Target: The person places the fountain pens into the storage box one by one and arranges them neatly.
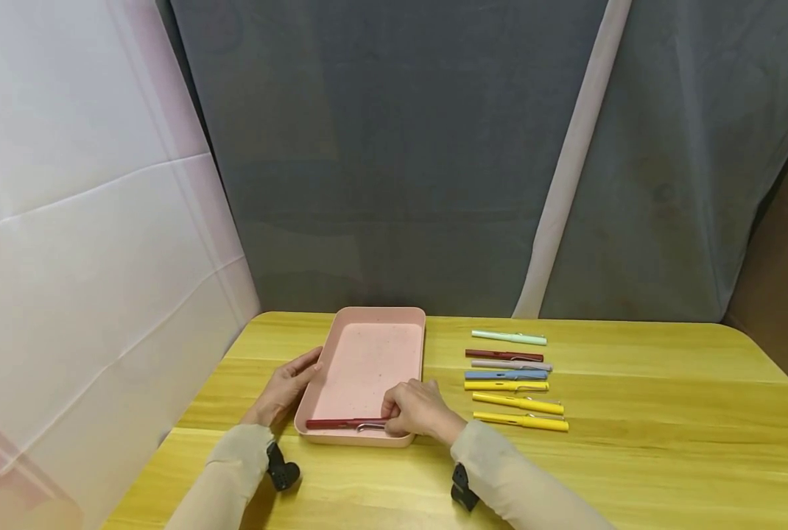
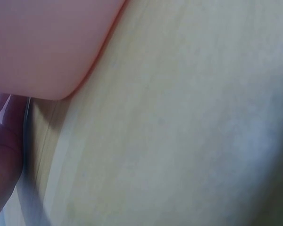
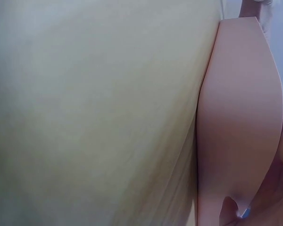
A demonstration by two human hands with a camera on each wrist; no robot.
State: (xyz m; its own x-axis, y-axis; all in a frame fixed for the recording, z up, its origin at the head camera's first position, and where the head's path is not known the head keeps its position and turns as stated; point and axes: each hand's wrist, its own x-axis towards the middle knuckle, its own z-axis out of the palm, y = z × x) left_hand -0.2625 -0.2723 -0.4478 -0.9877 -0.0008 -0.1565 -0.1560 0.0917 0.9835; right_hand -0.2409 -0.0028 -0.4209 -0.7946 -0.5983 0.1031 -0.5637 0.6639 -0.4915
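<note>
In the head view a pink tray [image 1: 381, 368] lies lengthwise on the table. My left hand [image 1: 284, 386] rests against the tray's left side, with its thumb and fingers at the rim. Inside the near end, a dark red pen [image 1: 333, 424] with a metal clip lies crosswise. My right hand [image 1: 417, 408] reaches over the tray's right wall and pinches this pen by its right end, which the fingers partly hide. The left wrist view has the tray's outer wall [image 2: 42, 47] above part of the hand. The right wrist view mostly holds tabletop and tray wall [image 3: 240, 108].
To the right of the tray, several pens lie in a column: a pale green pen [image 1: 508, 337] farthest away, then dark red [image 1: 503, 355], light purple [image 1: 509, 364], blue [image 1: 505, 375] and yellow pens [image 1: 520, 421]. A grey curtain [image 1: 394, 162] hangs behind the wooden table [image 1: 666, 412].
</note>
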